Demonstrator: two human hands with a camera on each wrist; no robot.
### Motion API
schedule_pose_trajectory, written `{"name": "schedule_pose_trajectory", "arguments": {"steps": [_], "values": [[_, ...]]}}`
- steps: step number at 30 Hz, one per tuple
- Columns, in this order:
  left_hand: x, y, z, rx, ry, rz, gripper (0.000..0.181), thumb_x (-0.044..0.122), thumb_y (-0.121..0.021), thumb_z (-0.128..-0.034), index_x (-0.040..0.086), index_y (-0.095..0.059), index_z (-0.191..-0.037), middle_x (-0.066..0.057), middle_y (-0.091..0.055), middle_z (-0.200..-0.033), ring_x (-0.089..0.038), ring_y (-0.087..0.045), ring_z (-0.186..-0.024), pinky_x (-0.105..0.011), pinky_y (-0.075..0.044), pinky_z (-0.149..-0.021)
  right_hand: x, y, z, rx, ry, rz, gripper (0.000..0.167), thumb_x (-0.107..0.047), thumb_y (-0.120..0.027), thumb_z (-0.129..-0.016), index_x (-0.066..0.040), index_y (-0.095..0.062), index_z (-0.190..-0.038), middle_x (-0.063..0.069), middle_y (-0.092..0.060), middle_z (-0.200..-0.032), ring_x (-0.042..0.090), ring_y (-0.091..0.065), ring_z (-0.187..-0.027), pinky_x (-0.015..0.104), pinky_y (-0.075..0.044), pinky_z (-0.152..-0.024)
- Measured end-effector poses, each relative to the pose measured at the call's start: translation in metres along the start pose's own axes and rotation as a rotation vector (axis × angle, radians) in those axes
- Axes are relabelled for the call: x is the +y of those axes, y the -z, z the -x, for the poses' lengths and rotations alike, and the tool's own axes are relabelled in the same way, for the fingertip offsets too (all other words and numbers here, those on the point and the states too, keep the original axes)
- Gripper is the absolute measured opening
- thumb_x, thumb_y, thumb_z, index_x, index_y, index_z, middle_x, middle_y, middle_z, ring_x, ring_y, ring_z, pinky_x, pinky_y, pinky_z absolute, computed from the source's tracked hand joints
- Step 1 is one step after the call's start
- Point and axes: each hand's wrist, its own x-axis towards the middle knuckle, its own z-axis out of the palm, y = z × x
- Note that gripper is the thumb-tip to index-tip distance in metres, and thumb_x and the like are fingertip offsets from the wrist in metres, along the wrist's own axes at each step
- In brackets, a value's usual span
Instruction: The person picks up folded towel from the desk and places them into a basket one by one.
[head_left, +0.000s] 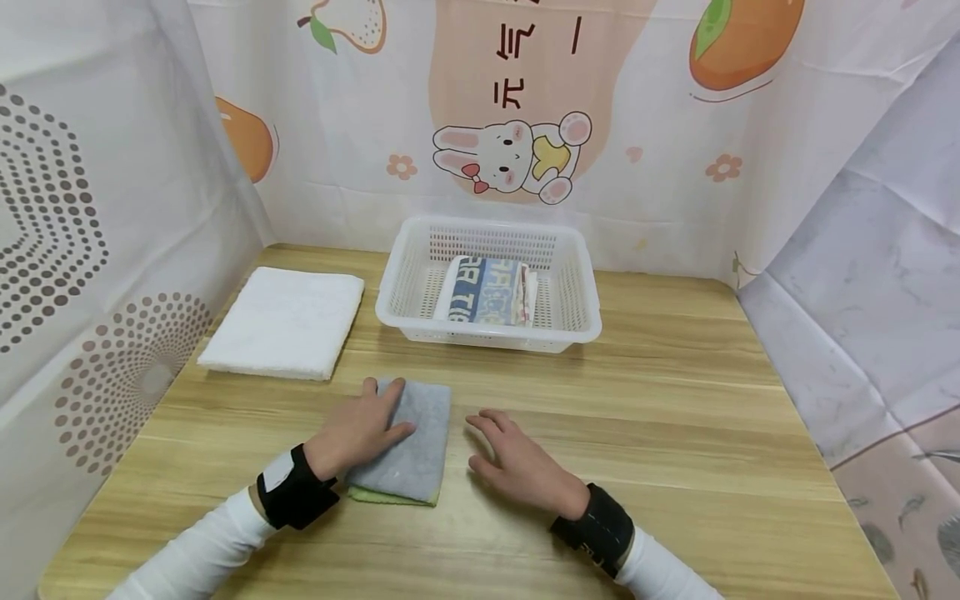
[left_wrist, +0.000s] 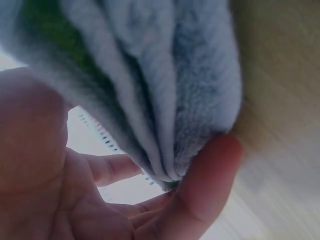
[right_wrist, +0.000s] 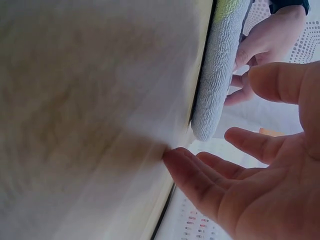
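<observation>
A folded grey towel [head_left: 420, 433] with a green layer showing at its near edge lies on the table. My left hand [head_left: 363, 427] rests over its left part in the head view, thumb and fingers spread. In the left wrist view, stacked grey folds [left_wrist: 205, 65] fill the top, and a fingertip [left_wrist: 220, 150] touches their side near the tabletop. My right hand [head_left: 521, 467] stays apart from the towel, to its right, fingers loosely bent and holding nothing. The right wrist view shows its fingertips [right_wrist: 172, 155] by the tabletop, with the towel's rounded grey edge [right_wrist: 220, 75] beyond.
A white perforated basket [head_left: 491, 335] stands at the back middle, holding a folded blue-and-white patterned towel [head_left: 483, 292]. To its left lies a folded white towel [head_left: 288, 323]. Printed curtains [head_left: 637, 167] hang behind and beside the wooden table [head_left: 675, 375].
</observation>
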Motion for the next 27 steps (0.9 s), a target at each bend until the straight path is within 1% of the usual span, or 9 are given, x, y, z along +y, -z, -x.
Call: {"name": "schedule_pose_trajectory", "arguments": {"steps": [4, 8, 11, 14, 20, 27], "values": [[0.0017, 0.0, 0.0001, -0.004, -0.004, 0.02, 0.068, 0.037, -0.068, -0.0947, -0.001, -0.041, -0.145, -0.033, -0.049, -0.113, -0.019, -0.046, -0.051, -0.031, -0.038, -0.045, -0.0009, 0.0, 0.0004, 0.002, 0.002, -0.056, 0.052, -0.021, -0.061, -0.099, -0.004, -0.045, -0.146, 0.017, -0.044, -0.146, 0.03, -0.046, -0.134, 0.045, -0.043, -0.106], [0.003, -0.0004, -0.0002, -0.013, 0.004, 0.05, 0.069, 0.036, -0.068, -0.0949, -0.001, -0.039, -0.146, -0.033, -0.047, -0.114, -0.019, -0.046, -0.051, -0.031, -0.038, -0.045, -0.0016, -0.0005, 0.0011, 0.0, 0.007, -0.14, 0.05, -0.02, -0.059, -0.1, -0.003, -0.045, -0.144, 0.014, -0.044, -0.142, 0.026, -0.053, -0.121, 0.041, -0.048, -0.097], [0.004, -0.0011, -0.0006, -0.012, 0.012, 0.073, 0.07, 0.035, -0.068, -0.0947, -0.001, -0.037, -0.146, -0.032, -0.046, -0.115, -0.02, -0.046, -0.052, -0.031, -0.038, -0.046, -0.0021, -0.001, 0.0011, -0.013, -0.007, -0.223, 0.048, -0.02, -0.058, -0.1, -0.003, -0.045, -0.144, 0.012, -0.044, -0.141, 0.023, -0.054, -0.111, 0.036, -0.05, -0.088], [0.0044, -0.0024, -0.0016, 0.004, 0.016, 0.089, 0.075, 0.034, -0.069, -0.0939, -0.002, -0.032, -0.148, -0.032, -0.046, -0.115, -0.02, -0.048, -0.053, -0.031, -0.04, -0.046, -0.0025, -0.0018, 0.0005, -0.028, -0.033, -0.308, 0.047, -0.021, -0.057, -0.101, -0.004, -0.046, -0.143, 0.012, -0.045, -0.14, 0.023, -0.054, -0.112, 0.034, -0.049, -0.087], [0.0047, -0.0045, -0.0029, 0.043, 0.008, 0.133, 0.084, 0.031, -0.072, -0.0921, -0.004, -0.023, -0.151, -0.033, -0.048, -0.114, -0.019, -0.051, -0.058, -0.03, -0.043, -0.05, -0.0038, -0.004, -0.0003, -0.044, -0.075, -0.443, 0.045, -0.02, -0.056, -0.101, -0.007, -0.046, -0.143, 0.013, -0.044, -0.142, 0.027, -0.055, -0.121, 0.038, -0.049, -0.092], [0.006, -0.0026, -0.0025, 0.031, 0.011, 0.197, 0.082, 0.026, -0.071, -0.0928, -0.003, -0.021, -0.151, -0.033, -0.048, -0.119, -0.021, -0.056, -0.069, -0.033, -0.048, -0.06, -0.006, -0.0047, -0.0002, -0.034, -0.139, -0.569, 0.045, -0.02, -0.057, -0.101, -0.008, -0.046, -0.144, 0.016, -0.041, -0.147, 0.031, -0.054, -0.123, 0.042, -0.048, -0.094]]}}
